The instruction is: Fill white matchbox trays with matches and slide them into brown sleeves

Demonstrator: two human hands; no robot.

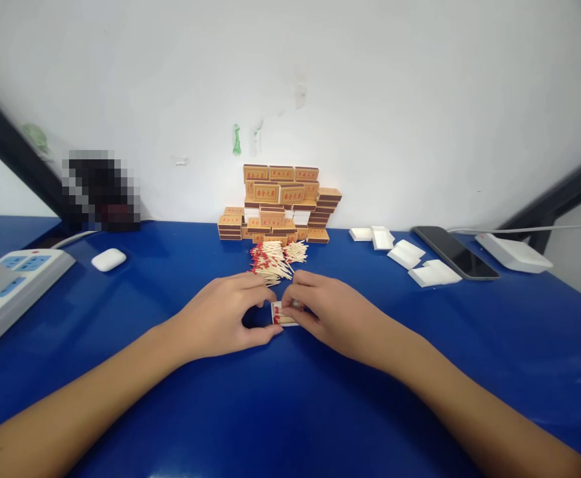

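A small white matchbox tray (273, 313) holding red-tipped matches lies on the blue table between my hands. My left hand (230, 312) grips the tray's left end between thumb and fingers. The fingers of my right hand (320, 309) are pinched together over the tray's right part, on matches in it; the tray's right end is hidden beneath them. Just beyond the hands lies a loose pile of matches (270, 259), with a smaller bunch (296, 251) at its right.
Stacked matchboxes (280, 206) stand against the wall. White empty trays (404, 253), a phone (454, 252) and a white device (513, 253) are at the right. At the left are a white earphone case (109, 259) and a power strip (21, 285). The blue table (270, 411) extends towards me.
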